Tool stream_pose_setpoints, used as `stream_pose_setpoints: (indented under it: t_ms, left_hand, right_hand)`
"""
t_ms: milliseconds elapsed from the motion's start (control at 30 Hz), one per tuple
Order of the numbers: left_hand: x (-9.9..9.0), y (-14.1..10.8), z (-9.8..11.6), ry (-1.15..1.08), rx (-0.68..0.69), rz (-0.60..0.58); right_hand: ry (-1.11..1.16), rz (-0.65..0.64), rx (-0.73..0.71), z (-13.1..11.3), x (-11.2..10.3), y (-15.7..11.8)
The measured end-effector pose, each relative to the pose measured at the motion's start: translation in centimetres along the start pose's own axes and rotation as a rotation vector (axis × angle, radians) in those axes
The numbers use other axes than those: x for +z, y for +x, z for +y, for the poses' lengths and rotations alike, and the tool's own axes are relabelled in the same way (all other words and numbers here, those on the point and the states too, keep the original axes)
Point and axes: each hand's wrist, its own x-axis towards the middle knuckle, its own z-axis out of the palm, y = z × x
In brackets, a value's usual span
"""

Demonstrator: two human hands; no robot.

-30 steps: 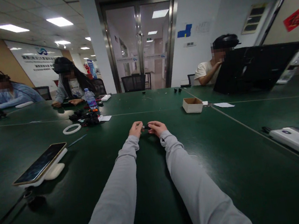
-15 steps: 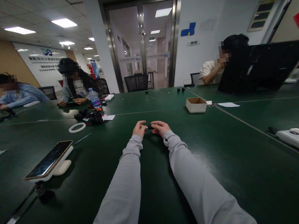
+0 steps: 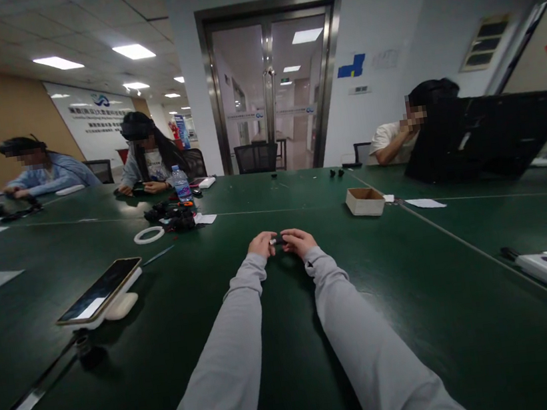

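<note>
Both hands reach out over the green table (image 3: pixel 287 311), fingers bent toward each other. Between them is a small dark stick-like object (image 3: pixel 277 241) with a shiny silvery end on the left; it is too small to name. My left hand (image 3: pixel 261 245) pinches the silvery end with thumb and fingers. The dark end is pinched in my right hand (image 3: pixel 299 241). Fingertips cover part of both ends. The object lies level, a little above the tabletop.
Left of my arms are a phone (image 3: pixel 102 291) on a white stand and a thin blue stick (image 3: pixel 158 255). Farther off are a white ring (image 3: pixel 149 235), black gear (image 3: pixel 172 215), a water bottle (image 3: pixel 181 184) and an open box (image 3: pixel 364 202). Several people sit across the table.
The view has tilted slightly, so everything sits a bit lower and further right. More of the small dark object shows between my fingers. Both hands keep their hold.
</note>
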Motion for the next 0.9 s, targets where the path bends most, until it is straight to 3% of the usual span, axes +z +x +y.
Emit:
stream_pose_setpoints:
  t_ms: [300, 633, 900]
  left_hand:
    - [0.0, 0.6, -1.0, -0.027, 0.039, 0.021]
    - [0.0, 0.0, 0.3, -0.017, -0.021, 0.026]
    - [0.0, 0.2, 0.0, -0.038, -0.001, 0.021]
  right_hand:
    - [0.002, -0.013, 0.001, -0.2, 0.0, 0.0]
    - [0.019, -0.01, 0.009, -0.3, 0.1, -0.1]
    - [0.019, 0.002, 0.025, -0.3, 0.2, 0.0]
